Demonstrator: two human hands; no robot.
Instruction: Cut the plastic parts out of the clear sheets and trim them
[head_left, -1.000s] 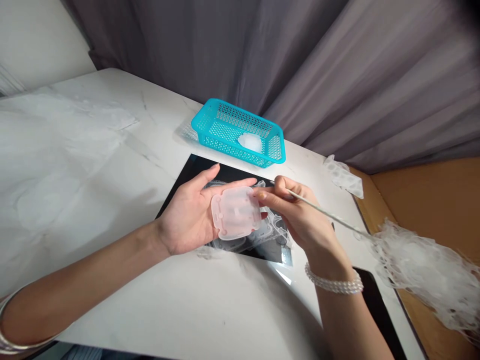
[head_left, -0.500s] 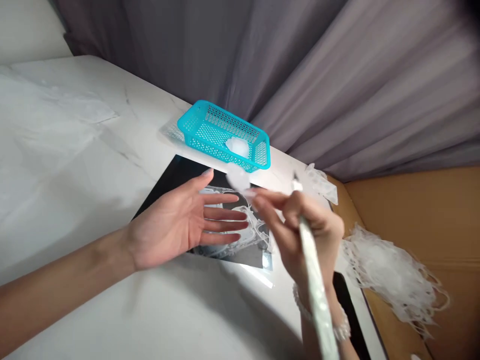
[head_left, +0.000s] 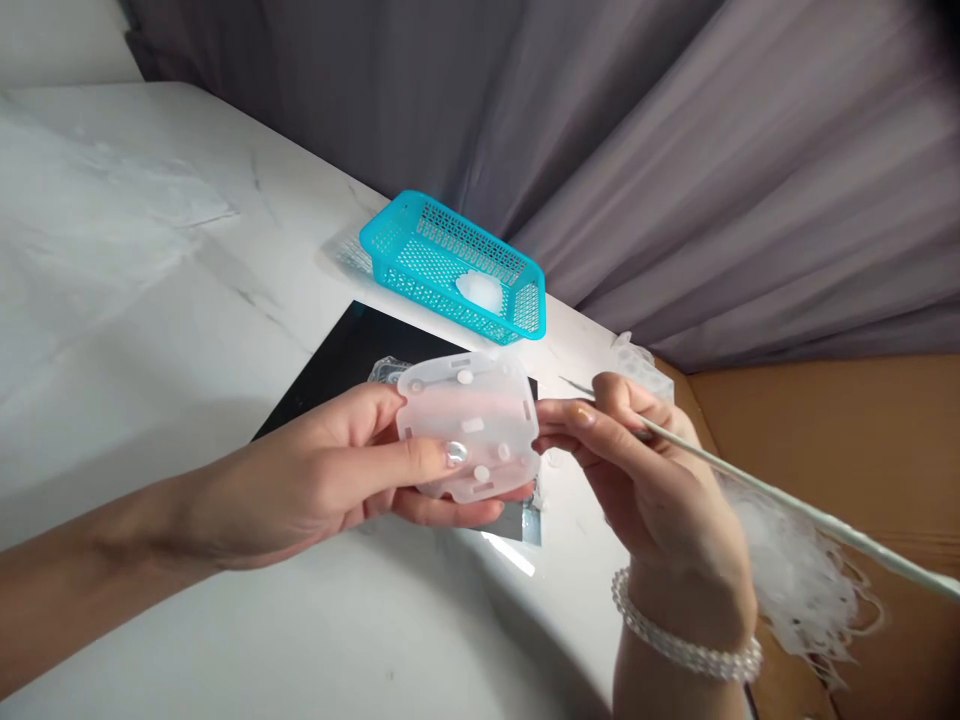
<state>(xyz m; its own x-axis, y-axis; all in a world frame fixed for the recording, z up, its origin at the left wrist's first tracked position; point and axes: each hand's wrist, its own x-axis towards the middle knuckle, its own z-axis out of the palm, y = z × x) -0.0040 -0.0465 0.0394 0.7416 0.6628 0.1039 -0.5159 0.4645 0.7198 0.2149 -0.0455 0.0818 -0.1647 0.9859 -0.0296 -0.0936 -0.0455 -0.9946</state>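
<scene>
My left hand (head_left: 352, 470) is closed on a translucent white, flexible-looking piece (head_left: 495, 400), its thumb pressed flat on the face. The piece has a wavy edge, small slots and round dots. At its right edge, the thumb and fingertip of my right hand (head_left: 637, 450) touch or pinch the rim. That same hand also keeps hold of a slim craft knife (head_left: 780, 490) with a pale, wrapped-looking handle. The knife's thin pointed tip sticks out leftward above the fingers, apart from the piece. Behind the left hand lies a black sheet (head_left: 352, 350), partly hidden.
A turquoise perforated basket (head_left: 382, 262) stands at the table's back edge with a similar white piece (head_left: 480, 290) inside. Translucent scraps (head_left: 795, 570) are heaped at the right, and more scraps (head_left: 641, 365) lie near the curtain (head_left: 600, 150). Clear plastic film (head_left: 165, 200) covers the left.
My open left hand has closed on the white piece, which my right hand was holding edge-on. The knife handle has swung from pointing down to pointing right.
</scene>
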